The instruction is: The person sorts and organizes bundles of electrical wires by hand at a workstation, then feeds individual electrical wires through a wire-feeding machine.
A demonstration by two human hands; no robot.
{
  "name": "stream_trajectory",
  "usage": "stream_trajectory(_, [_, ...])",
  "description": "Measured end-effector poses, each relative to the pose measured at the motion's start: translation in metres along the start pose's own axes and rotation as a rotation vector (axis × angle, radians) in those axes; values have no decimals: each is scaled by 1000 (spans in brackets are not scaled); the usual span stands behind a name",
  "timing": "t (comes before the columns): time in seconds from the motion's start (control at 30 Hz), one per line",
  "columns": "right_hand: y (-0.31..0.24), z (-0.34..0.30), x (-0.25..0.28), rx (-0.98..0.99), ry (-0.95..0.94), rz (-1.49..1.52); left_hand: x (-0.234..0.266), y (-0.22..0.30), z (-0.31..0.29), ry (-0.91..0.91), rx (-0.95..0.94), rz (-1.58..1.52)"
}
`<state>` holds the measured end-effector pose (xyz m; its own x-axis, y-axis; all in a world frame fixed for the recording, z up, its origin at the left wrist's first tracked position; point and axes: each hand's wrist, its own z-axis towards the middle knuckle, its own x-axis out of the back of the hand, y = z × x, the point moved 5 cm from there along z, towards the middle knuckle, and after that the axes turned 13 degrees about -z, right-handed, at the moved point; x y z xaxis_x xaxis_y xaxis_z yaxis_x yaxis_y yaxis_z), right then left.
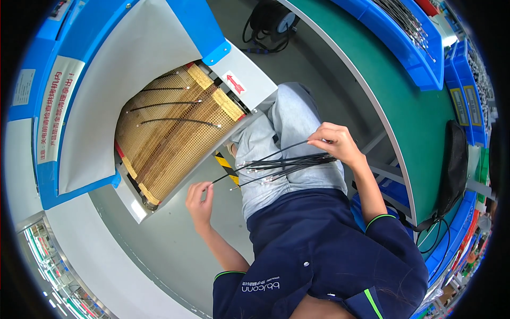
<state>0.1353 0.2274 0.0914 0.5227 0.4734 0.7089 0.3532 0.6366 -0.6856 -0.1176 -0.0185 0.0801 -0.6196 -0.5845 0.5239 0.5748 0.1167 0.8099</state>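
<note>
A thin black cable (260,161) is stretched at a slant above my lap. My left hand (200,205) pinches its lower left end between thumb and fingers. At the upper right end, my right hand (340,142) grips it the same way. Beneath it, a loose bundle of black cables (305,166) with small metal tips lies across my thighs, close to my right hand. On the brown mesh conveyor belt (175,146) at the left, several similar cables lie apart from each other, one of them a short black cable (178,120) nearest to me.
A blue machine housing with a pale flexible curtain (127,80) hangs over the belt's far side. To the right curves a green-topped workbench (366,32) carrying a blue bin (425,69) of cables. A black cable reel (273,21) stands on the floor beyond my knees.
</note>
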Motion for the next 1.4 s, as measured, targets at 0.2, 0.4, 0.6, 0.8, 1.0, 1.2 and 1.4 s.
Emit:
stream_trajectory(0.2, [0,-1,-3,-6,-24,24,3,0,-2,17,11,-1])
stream_trajectory(0.4, [-1,-4,-5,-13,-135,69,7,-2,-4,22,17,8])
stream_trajectory(0.6, [-3,-4,-10,-26,-224,99,12,-9,-5,29,27,22])
stream_trajectory(0.8, [-9,4,-17,35,-152,67,22,-14,3,26,21,60])
stream_trajectory(1.0, [-27,26,-59,-12,-45,89,56,-50,52,53,81,110])
stream_trajectory(1.2, [-56,56,-114,-123,-23,221,91,-83,120,0,-41,164])
stream_trajectory(1.4, [-64,69,-134,-148,-133,287,106,-122,151,-39,23,116])
